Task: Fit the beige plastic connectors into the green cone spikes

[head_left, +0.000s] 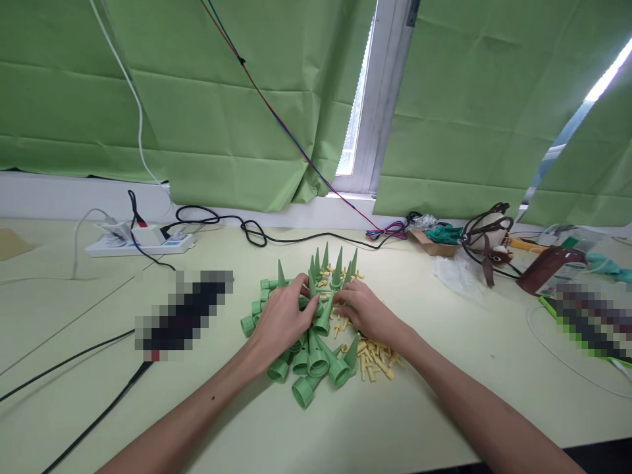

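Observation:
Between my hands lies a pile of hollow green plastic cone spikes (317,362), several on their sides with round open ends facing me. Behind them, more green spikes (338,266) stand upright, points up. My left hand (284,315) is closed at the left of the pile, thumb and fingers around a green cone spike that is partly hidden. My right hand (368,311) is closed with curled fingers beside the narrow end of a tilted green cone (323,321); what its fingertips hold is unclear. Small yellow plastic connectors (376,359) lie heaped below my right wrist, others scattered among the spikes.
A white power strip (143,243) with black cables sits at the back left. A blurred dark object (187,313) lies left of the pile. At the back right are a small cardboard box (434,243), a clear plastic bag (459,276) and a brown strapped item (548,270).

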Tool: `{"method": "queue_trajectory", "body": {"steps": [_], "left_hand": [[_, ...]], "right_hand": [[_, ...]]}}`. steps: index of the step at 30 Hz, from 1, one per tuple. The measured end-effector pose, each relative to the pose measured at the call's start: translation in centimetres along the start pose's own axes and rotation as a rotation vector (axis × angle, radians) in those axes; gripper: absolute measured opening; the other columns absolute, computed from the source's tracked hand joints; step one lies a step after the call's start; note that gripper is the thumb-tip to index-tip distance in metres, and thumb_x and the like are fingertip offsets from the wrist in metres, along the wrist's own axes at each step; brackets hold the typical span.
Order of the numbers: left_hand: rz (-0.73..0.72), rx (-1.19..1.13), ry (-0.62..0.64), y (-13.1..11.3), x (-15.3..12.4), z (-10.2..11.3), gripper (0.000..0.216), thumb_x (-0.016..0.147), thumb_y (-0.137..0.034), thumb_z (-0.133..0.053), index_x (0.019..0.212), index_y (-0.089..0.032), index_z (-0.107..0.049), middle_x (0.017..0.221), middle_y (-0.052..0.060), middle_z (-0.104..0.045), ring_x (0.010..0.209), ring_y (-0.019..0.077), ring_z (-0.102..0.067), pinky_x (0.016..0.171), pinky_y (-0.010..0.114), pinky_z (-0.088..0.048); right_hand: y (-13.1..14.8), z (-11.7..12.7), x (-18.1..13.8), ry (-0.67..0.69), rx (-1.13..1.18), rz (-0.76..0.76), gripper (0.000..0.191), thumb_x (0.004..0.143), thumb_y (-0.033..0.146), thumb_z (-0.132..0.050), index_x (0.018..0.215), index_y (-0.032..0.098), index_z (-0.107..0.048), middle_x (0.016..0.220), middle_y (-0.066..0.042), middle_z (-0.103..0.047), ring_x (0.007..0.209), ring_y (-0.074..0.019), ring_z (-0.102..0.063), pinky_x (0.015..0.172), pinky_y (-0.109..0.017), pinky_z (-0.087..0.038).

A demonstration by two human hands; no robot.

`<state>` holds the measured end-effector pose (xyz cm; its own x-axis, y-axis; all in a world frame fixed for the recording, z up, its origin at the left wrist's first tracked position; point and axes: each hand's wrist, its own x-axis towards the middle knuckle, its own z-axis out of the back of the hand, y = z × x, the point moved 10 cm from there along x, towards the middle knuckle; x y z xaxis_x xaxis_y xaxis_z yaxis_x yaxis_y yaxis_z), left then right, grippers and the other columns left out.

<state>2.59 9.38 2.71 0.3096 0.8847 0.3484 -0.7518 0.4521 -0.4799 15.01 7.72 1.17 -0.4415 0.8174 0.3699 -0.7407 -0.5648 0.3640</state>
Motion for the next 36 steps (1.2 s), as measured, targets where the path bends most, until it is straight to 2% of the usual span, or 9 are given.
{"method": "queue_trajectory", "body": {"steps": [4,15,28,36], "left_hand": [[0.026,0.008,-0.004,0.2,0.1,0.2,0.015,0.087,-0.033,-0.053,0.084,-0.023,-0.042,0.087,0.0,-0.071,0.061,0.019,-0.062,0.056,0.028,-0.038],[0.029,0.039,0.033,0.0,0.0,0.1,0.014,0.085,-0.033,-0.055,0.084,-0.022,-0.047,0.085,0.001,-0.07,0.055,0.0164,-0.057,0.052,0.027,-0.036],[-0.003,0.002,0.038,-0.4,-0.2,0.0,0.019,0.086,-0.036,-0.054,0.1,-0.023,-0.053,0.093,0.001,-0.07,0.054,0.0157,-0.059,0.053,0.028,-0.038],[-0.033,0.002,0.034,-0.8,-0.4,0.0,0.023,0.087,-0.041,-0.054,0.101,-0.023,-0.055,0.094,0.002,-0.07,0.058,0.0171,-0.06,0.055,0.029,-0.04]], "right_hand": [[0.1,-0.1,0.1,0.006,-0.017,0.011,0.016,0.09,0.006,-0.055,0.086,0.015,-0.068,0.08,-0.007,-0.06,0.081,-0.0203,-0.053,0.076,-0.032,-0.042],[-0.3,0.0,-0.2,-0.014,-0.062,-0.037,0.011,0.088,0.012,-0.06,0.096,0.016,-0.067,0.087,-0.006,-0.065,0.088,-0.0221,-0.053,0.081,-0.037,-0.037],[-0.7,-0.9,-0.2,0.032,-0.1,-0.053,0.011,0.085,0.008,-0.061,0.089,0.017,-0.066,0.082,-0.005,-0.065,0.085,-0.0214,-0.052,0.078,-0.033,-0.035],[-0.4,-1.0,-0.1,0.052,-0.098,-0.049,0.01,0.087,0.008,-0.06,0.085,0.017,-0.065,0.081,-0.004,-0.064,0.084,-0.0206,-0.051,0.075,-0.032,-0.035]]}}
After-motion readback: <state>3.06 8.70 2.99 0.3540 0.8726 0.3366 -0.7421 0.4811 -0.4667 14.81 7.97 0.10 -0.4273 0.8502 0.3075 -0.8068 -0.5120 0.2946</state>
